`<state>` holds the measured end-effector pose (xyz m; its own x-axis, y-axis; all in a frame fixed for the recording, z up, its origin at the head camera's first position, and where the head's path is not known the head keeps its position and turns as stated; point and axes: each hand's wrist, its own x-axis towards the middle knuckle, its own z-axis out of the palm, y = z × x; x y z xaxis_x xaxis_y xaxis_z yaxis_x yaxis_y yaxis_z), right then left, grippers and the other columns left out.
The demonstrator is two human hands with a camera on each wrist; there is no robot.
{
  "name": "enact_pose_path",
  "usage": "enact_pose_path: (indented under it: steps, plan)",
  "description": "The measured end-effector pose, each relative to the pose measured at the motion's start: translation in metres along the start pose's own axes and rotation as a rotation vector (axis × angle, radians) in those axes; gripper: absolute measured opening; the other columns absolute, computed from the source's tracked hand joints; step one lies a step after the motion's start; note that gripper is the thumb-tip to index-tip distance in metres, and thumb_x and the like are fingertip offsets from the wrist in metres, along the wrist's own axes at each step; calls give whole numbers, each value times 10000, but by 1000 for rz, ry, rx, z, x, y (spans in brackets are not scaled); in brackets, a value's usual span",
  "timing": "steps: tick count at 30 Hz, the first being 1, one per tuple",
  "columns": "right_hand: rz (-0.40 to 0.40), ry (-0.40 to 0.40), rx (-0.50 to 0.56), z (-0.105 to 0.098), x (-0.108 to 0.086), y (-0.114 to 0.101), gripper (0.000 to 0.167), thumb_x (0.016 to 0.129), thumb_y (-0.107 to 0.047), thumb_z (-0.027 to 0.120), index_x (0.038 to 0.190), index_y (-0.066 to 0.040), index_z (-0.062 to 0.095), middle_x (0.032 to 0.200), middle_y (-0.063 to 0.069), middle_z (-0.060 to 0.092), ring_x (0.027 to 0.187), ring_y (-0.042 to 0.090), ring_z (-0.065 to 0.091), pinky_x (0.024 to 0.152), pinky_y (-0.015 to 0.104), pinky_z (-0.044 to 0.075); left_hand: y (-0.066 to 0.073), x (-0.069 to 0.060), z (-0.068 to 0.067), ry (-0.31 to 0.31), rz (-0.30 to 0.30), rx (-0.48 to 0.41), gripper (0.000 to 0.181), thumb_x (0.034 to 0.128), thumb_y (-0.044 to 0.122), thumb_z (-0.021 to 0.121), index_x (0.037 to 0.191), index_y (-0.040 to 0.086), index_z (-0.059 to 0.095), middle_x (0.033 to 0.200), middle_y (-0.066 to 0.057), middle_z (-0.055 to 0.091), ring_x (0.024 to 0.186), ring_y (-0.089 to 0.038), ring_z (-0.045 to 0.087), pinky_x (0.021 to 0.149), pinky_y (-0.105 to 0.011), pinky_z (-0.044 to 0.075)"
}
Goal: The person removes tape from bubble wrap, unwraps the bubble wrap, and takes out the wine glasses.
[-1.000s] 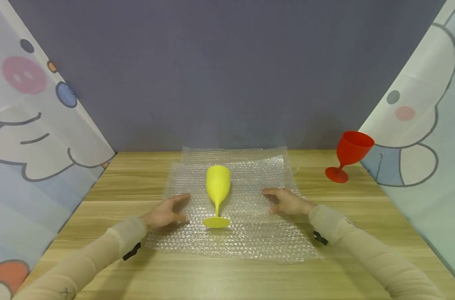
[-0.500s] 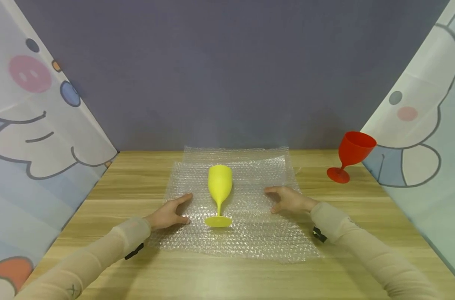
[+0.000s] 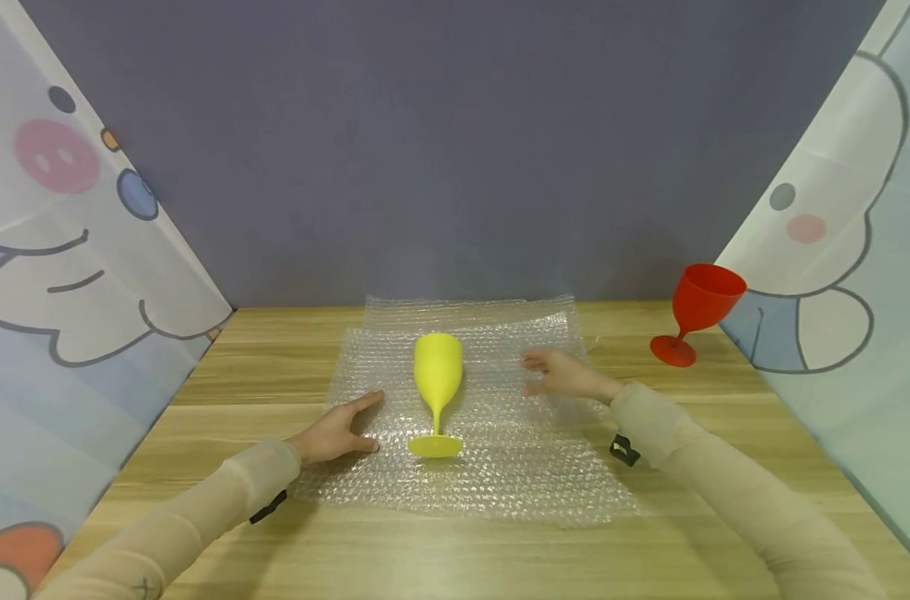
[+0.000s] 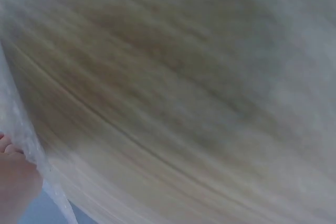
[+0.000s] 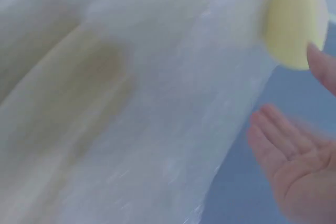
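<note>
In the head view a yellow goblet (image 3: 437,371) lies on its side on a sheet of clear bubble wrap (image 3: 485,479), its foot toward me. My left hand (image 3: 335,432) is left of the goblet's stem, over the wrap's left edge, thumb and fingers spread. To the right, my right hand (image 3: 567,375) hovers near the wrap with its fingers reaching toward the cup, apart from it. The right wrist view has the hand's palm (image 5: 304,177) and the goblet's bowl at upper right. Only part of the left hand (image 4: 18,184) appears in the left wrist view.
A red goblet (image 3: 701,304) stands upright at the table's back right. The wooden table (image 3: 395,558) meets a grey panel (image 3: 455,150) behind. Cartoon-printed cloths (image 3: 822,325) hang on both sides.
My right hand has moved away from me, toward the back of the wrap. The left hand and both goblets stay in place, apart from a slight shift of the head view.
</note>
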<state>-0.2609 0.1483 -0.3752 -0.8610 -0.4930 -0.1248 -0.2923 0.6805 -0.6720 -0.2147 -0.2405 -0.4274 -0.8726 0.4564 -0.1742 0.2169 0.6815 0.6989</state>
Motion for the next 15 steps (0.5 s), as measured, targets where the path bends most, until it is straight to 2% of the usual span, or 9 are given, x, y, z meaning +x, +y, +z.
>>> enact_pose_path:
  steps: [4,7,10,15]
  plan:
    - [121,-17,190,-3,7,-27,762,833,-236,660,1403,52,245,1361,233,431,1248,374,424,1031,460,384,-2,1,1,3,-9,-13,877,751,280,735,1444,56,248,1524,-129,177,1394,-353,136,1122,-533,141]
    - [199,-32,280,0,13,-45,814,831,-294,654,1426,19,195,1412,204,372,1286,361,377,1062,471,342,-3,3,2,7,-11,-20,884,744,280,740,1445,61,247,1525,-124,178,1394,-350,141,1123,-528,143]
    - [263,-53,309,8,22,-56,868,819,-370,656,1440,-12,166,1448,172,325,1313,359,332,1079,496,303,-3,3,3,11,-16,-19,889,739,275,744,1446,66,247,1524,-119,183,1393,-346,149,1124,-523,146]
    - [341,-41,309,23,37,-62,1053,708,-555,692,1461,-57,150,1494,136,248,1347,354,273,1087,545,250,-2,1,5,24,-20,-18,882,740,256,746,1446,70,250,1522,-115,193,1392,-341,159,1125,-518,147]
